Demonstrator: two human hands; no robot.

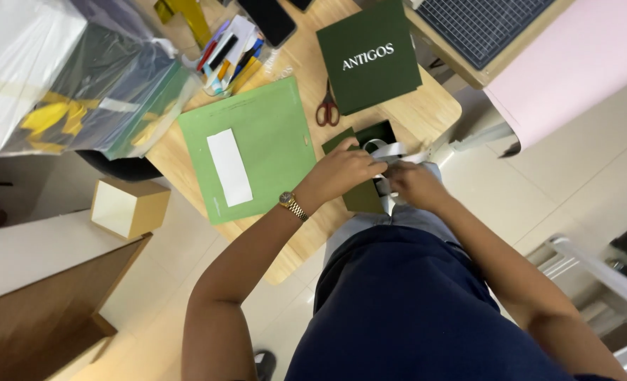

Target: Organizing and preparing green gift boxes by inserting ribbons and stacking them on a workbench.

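At the tabletop's (426, 106) near edge, our left hand (338, 173) pinches stiff, light olive card (364, 197); our right hand (413, 185) grips limp white ribbon (387, 149).

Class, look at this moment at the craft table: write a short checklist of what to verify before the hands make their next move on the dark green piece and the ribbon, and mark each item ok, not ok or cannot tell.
1. Left hand steadies the dark green piece: ok, it rests on top of it.
2. Right hand has a grip on the white ribbon: cannot tell, its fingers are hidden.
3. Ribbon free of tangles: cannot tell, only a loop shows.
4. Scissors within view and clear of both hands: ok, lying apart on the wooden table.
5. Light green sheet out of the way: ok, beside the left hand.
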